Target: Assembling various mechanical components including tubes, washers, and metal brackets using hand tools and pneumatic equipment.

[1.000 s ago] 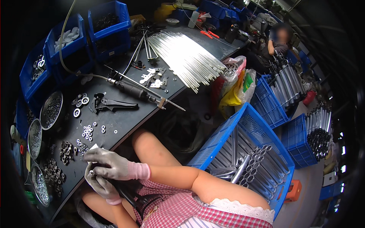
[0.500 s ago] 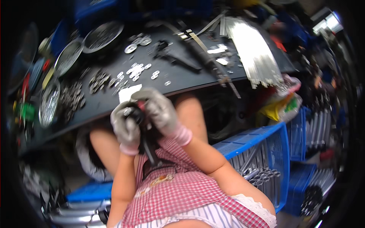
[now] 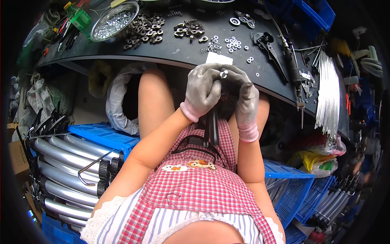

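Note:
Between my gloved hands, over the lap and just in front of the table edge, is a black part with two long dark legs hanging down; its upper end is mostly hidden by the gloves. My left hand is closed round its left side, fingers curled. My right hand is closed on the far right side, its fingers bent over the top. A small silver pin shows between the fingertips of both hands. Right behind the hands, a white paper piece lies on the table edge.
The dark table carries small washers, dark metal clips, a bowl of small metal parts, black pliers and silver strips. Blue crates stand at right; curved silver tubes lie at left.
The view has swung left and steadied, so table and hands appear further right. The black part has turned in my hands; its round black end and a red bit no longer show.

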Demonstrator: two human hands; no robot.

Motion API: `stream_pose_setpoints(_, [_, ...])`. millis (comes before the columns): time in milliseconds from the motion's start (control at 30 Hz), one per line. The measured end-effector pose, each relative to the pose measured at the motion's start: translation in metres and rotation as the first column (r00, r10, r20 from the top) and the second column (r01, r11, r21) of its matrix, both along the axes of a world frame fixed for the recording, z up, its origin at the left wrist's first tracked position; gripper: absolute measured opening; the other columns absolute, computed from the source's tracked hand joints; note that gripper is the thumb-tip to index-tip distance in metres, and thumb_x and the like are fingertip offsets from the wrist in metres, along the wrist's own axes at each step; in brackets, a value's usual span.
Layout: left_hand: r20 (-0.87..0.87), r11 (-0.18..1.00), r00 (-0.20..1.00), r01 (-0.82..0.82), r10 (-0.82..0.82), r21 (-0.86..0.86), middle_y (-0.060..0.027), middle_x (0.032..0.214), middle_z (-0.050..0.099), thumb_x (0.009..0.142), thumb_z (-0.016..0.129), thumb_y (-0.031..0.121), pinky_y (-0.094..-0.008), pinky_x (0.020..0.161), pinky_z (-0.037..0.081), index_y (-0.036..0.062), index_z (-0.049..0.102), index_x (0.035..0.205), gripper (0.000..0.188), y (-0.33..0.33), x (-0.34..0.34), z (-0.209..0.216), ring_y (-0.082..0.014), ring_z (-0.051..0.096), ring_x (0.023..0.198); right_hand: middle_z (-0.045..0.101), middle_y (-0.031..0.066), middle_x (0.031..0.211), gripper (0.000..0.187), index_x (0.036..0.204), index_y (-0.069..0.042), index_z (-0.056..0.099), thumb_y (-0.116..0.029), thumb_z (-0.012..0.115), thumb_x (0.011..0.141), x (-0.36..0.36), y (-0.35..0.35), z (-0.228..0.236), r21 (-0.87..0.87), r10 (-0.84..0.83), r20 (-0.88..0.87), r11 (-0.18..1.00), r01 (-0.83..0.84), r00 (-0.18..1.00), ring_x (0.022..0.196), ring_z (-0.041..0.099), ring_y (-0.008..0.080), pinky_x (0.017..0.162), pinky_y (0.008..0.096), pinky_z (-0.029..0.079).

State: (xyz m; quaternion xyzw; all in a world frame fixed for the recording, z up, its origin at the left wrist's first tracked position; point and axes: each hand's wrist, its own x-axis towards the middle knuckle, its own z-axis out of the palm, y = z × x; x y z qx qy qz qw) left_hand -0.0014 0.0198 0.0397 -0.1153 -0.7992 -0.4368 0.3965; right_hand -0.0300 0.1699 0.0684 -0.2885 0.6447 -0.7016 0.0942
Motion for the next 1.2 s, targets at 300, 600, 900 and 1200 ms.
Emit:
stream_pose_setpoints(300, [0.026, 1.0, 0.999, 0.023, -0.023, -0.004, -0.0146, 0.108, 0.065, 0.078, 0.051, 0.005, -0.0436, 0.087, 0.045, 0.0037, 0.057, 0.092, 0.015, 0.003, 0.0, 0.001, -0.0323, 0.059, 0.095, 0.058, 0.0168, 0.125, 0.07, 0.111, 0.007, 0.064, -0.057, 0.037, 0.1, 0.005, 0.001, 0.003, -0.263, -0.014, 0.149, 0.963, 0.053, 0.989, 0.118, 0.053, 0.0228, 0.106, 0.0376, 0.037])
stream_pose_setpoints(600, [0.054, 0.999, 0.998, 0.039, -0.039, 0.0, -0.0147, 0.106, 0.064, 0.077, 0.057, 0.009, -0.0443, 0.086, 0.045, 0.0036, 0.058, 0.095, 0.019, 0.002, 0.004, 0.006, -0.0333, 0.06, 0.095, 0.068, 0.0082, 0.097, 0.026, 0.09, -0.001, 0.068, -0.024, 0.058, 0.096, -0.033, 0.02, -0.008, 0.101, -0.467, 0.04, 0.881, 0.462, 0.883, 0.1, 0.06, 0.0215, 0.088, 0.0365, 0.046])
stream_pose_setpoints(900, [0.353, 0.815, 0.883, 0.055, -0.31, 0.577, -0.0077, 0.079, 0.064, 0.079, 0.068, 0.014, -0.0372, 0.078, 0.045, 0.0045, 0.06, 0.091, 0.016, 0.013, 0.003, 0.022, -0.0244, 0.059, 0.075, 0.062, 0.0082, 0.118, 0.023, 0.101, -0.016, 0.071, -0.027, 0.07, 0.081, -0.117, 0.0, -0.012, 0.576, -0.308, -0.57, 0.512, 0.637, 0.762, 0.115, 0.053, 0.0291, 0.099, 0.0411, 0.041])
stream_pose_setpoints(1200, [0.104, 0.914, 0.98, 0.118, -0.171, 0.389, -0.0049, 0.074, 0.064, 0.091, 0.065, 0.033, -0.0373, 0.078, 0.043, 0.008, 0.062, 0.086, 0.025, 0.016, -0.004, 0.005, -0.0251, 0.06, 0.074, 0.064, 0.0075, 0.117, 0.028, 0.105, -0.018, 0.072, -0.032, 0.07, 0.082, -0.201, -0.041, -0.001, 0.607, -0.166, -0.705, 0.361, 0.708, 0.689, 0.114, 0.056, 0.0284, 0.096, 0.0422, 0.044])
